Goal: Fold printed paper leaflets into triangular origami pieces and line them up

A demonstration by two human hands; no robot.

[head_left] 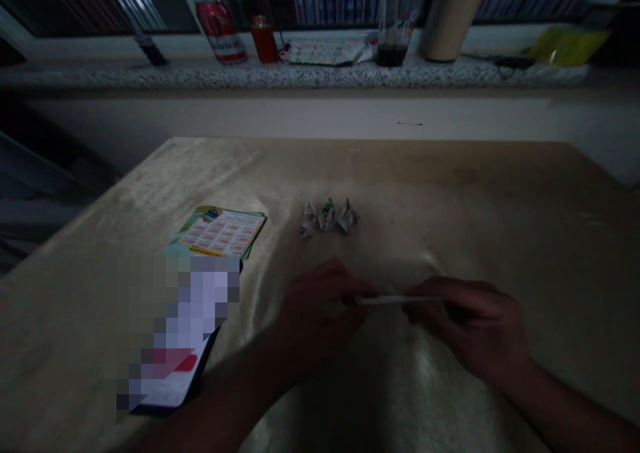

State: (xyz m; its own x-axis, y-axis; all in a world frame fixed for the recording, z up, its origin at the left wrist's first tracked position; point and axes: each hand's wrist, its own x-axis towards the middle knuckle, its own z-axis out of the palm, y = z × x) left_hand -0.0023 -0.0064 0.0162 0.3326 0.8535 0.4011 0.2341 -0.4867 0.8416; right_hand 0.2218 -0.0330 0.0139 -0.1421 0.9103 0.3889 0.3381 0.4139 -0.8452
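Observation:
My left hand (320, 316) and my right hand (467, 323) meet low over the table, each pinching one end of a thin white paper strip (395, 300) held level between them. Both hands have their fingers closed on it. Beyond the hands, three small folded paper pieces (329, 216) with printed colours lie in a row on the tan table (475, 200).
A stack of printed leaflets (220, 232) lies to the left, and a phone with a lit screen (180, 346) sits nearer the front left. On the stone windowsill (300, 73) stand a red can (220, 30), a small red jar (264, 40), a dark cup (393, 40) and a tall beige cylinder (453, 16).

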